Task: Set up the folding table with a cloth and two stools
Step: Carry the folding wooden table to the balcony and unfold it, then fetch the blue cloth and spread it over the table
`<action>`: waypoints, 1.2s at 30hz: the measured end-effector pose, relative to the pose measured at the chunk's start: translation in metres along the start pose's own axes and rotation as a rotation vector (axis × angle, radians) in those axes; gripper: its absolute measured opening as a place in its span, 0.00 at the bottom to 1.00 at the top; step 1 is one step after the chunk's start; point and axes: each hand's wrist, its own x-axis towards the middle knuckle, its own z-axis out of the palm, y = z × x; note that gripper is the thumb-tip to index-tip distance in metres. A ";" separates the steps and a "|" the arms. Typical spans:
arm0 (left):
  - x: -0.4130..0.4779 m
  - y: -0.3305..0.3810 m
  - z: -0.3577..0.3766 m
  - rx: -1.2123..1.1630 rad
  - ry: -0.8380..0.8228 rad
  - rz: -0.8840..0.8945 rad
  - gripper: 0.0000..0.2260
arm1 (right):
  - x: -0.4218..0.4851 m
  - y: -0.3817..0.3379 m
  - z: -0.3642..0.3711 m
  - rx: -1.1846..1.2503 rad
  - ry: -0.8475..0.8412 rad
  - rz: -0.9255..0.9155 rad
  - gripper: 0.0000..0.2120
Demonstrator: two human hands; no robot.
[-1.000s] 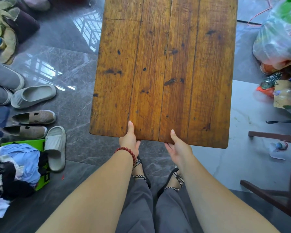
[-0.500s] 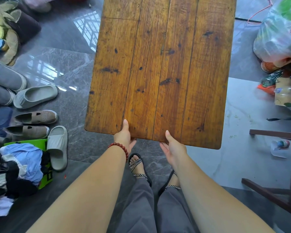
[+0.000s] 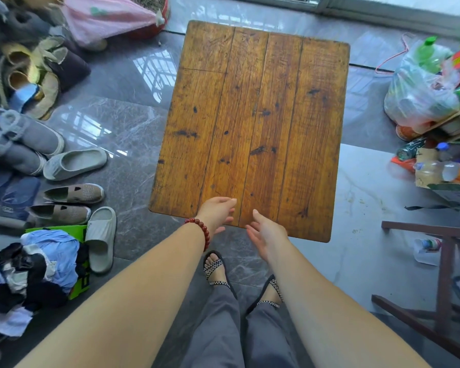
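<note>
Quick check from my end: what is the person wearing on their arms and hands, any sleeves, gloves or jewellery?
Both forearms are bare, with no sleeves in view and no gloves. The left hand has a bracelet of round dark red beads around its wrist. The right hand shows nothing at its wrist, and I can make out no rings on either hand.
</note>
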 end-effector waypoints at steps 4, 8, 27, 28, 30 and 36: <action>-0.028 0.013 0.002 -0.041 0.019 0.122 0.12 | -0.029 -0.020 0.004 -0.076 -0.061 -0.126 0.19; -0.060 0.024 0.007 -0.095 0.022 0.227 0.07 | -0.065 -0.043 0.005 -0.116 -0.111 -0.230 0.14; -0.279 0.056 -0.026 -0.016 0.023 0.641 0.06 | -0.281 -0.081 -0.036 -0.294 -0.205 -0.694 0.03; -0.288 0.058 -0.028 -0.001 0.013 0.669 0.06 | -0.291 -0.080 -0.037 -0.297 -0.215 -0.710 0.04; -0.305 0.062 -0.030 0.023 -0.005 0.715 0.06 | -0.310 -0.078 -0.038 -0.309 -0.237 -0.745 0.05; -0.350 0.070 -0.039 0.044 -0.034 0.847 0.06 | -0.366 -0.076 -0.035 -0.321 -0.317 -0.865 0.04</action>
